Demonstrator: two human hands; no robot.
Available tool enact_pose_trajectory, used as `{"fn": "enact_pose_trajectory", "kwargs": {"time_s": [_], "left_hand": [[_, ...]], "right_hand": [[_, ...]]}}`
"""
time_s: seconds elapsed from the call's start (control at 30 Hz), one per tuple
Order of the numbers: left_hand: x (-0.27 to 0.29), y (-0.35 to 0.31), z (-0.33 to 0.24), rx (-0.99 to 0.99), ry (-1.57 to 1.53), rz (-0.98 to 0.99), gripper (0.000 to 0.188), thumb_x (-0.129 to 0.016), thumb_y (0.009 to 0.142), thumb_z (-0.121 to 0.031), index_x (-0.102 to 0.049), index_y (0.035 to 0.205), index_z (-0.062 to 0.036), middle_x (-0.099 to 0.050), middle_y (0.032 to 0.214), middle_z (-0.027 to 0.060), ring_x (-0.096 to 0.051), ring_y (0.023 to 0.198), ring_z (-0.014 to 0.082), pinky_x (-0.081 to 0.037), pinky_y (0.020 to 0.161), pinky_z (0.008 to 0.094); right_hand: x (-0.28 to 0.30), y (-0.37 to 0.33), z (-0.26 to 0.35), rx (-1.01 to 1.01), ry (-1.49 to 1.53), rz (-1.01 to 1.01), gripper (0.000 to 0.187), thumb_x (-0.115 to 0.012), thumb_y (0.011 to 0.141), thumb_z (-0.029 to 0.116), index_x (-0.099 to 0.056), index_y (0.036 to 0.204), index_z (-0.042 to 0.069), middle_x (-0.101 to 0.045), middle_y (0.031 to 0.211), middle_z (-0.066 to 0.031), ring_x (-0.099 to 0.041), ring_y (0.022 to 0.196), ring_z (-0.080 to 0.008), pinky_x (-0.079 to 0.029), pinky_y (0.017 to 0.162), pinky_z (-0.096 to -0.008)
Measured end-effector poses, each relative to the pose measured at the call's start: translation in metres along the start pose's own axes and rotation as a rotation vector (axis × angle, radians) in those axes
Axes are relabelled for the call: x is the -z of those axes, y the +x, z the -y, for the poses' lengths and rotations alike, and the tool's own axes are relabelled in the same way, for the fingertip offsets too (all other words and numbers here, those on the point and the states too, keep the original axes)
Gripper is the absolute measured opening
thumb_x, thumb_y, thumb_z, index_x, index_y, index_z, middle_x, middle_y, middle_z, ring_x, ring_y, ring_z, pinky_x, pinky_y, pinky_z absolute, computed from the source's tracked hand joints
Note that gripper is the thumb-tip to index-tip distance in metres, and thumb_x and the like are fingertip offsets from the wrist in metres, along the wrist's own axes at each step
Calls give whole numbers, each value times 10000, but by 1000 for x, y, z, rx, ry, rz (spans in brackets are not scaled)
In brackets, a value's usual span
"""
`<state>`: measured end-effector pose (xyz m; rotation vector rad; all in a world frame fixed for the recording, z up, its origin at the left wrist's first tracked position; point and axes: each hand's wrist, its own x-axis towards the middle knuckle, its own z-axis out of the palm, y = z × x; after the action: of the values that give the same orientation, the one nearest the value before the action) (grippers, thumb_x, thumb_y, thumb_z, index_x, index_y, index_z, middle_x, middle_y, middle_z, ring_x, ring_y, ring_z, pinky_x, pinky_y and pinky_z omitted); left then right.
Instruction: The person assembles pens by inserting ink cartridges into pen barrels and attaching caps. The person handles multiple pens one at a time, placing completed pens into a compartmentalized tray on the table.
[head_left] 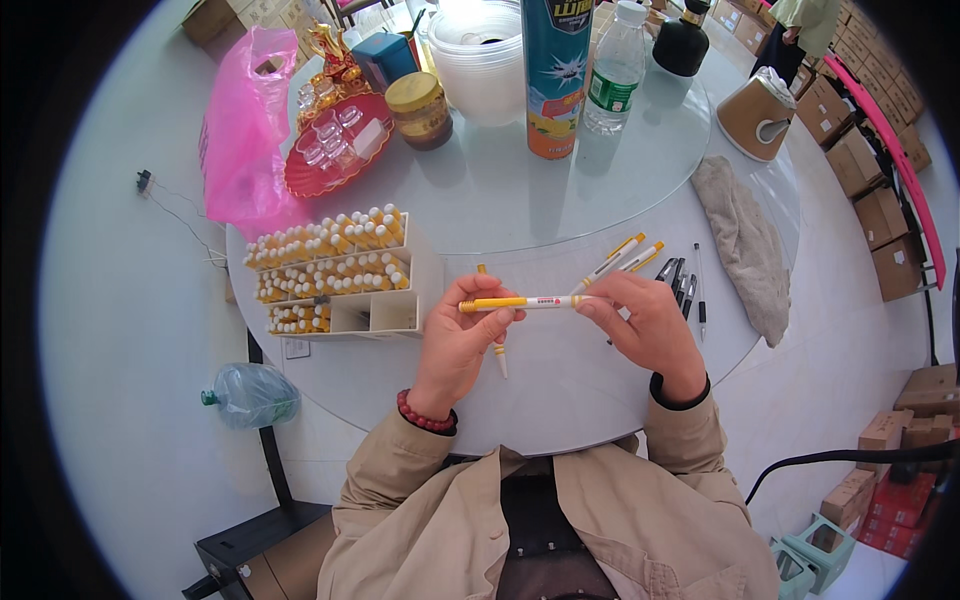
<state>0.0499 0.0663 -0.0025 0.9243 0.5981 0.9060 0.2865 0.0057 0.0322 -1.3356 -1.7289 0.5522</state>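
Note:
A yellow and white pen (540, 302) lies level between my two hands above the glass table. My left hand (462, 335) is closed on its yellow end, thumb along the barrel. The fingers of my right hand (645, 322) pinch its white end. Below my left hand, another yellow and white pen (502, 362) rests on the table, partly hidden by the fingers. Beyond my right hand lie more yellow and white pens (612, 260). To the left stands a white compartment rack (424, 262) with rows of yellow, white-ended pens (330, 240); two lower compartments hold none.
Black pens (684, 285) and a grey cloth (742, 245) lie on the right. Farther back are a spray can (556, 80), a water bottle (614, 75), a lidded jar (420, 112), a red tray (372, 108) and a pink bag (245, 140). A raised glass disc (480, 200) covers the table's far part.

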Motion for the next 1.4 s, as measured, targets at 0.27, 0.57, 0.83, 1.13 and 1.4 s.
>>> {"fn": "enact_pose_trajectory", "kwargs": {"time_s": [0.27,0.57,0.83,1.13,1.4], "left_hand": [[0,0,-2,89,-49,-48,219,-594,1007,-89,-557,1217,-41,-632,1101,76,-670,965,169,-488,676,231],[1,0,0,92,33,-33,215,-600,987,-32,-568,1199,-41,-614,1080,59,-665,905,152,-487,664,221],[2,0,1,56,76,-8,229,-622,972,-25,-560,1191,-49,-623,1082,58,-670,931,166,-506,700,224],[0,0,1,13,70,-32,326,-638,955,-15,-524,1258,-59,-632,1127,69,-640,994,147,-512,768,244],[2,0,2,35,31,-45,380,-654,934,15,-514,1280,-54,-640,1160,80,-621,1004,121,-513,840,245]], "right_hand": [[0,2,1,58,10,-49,130,-748,887,131,-677,931,31,-663,823,-69,-600,670,-211,-465,592,-309],[0,2,2,62,7,-44,131,-762,872,131,-685,925,39,-660,817,-70,-605,682,-212,-466,599,-314],[1,0,-2,40,-20,-22,187,-751,894,209,-700,855,33,-650,749,-66,-576,632,-208,-435,554,-324],[1,1,2,48,-9,-37,143,-754,885,164,-690,893,36,-657,787,-63,-594,656,-204,-460,576,-305],[2,2,3,32,-1,-26,151,-779,820,61,-701,948,44,-709,867,-56,-651,743,-186,-485,626,-286]]}}
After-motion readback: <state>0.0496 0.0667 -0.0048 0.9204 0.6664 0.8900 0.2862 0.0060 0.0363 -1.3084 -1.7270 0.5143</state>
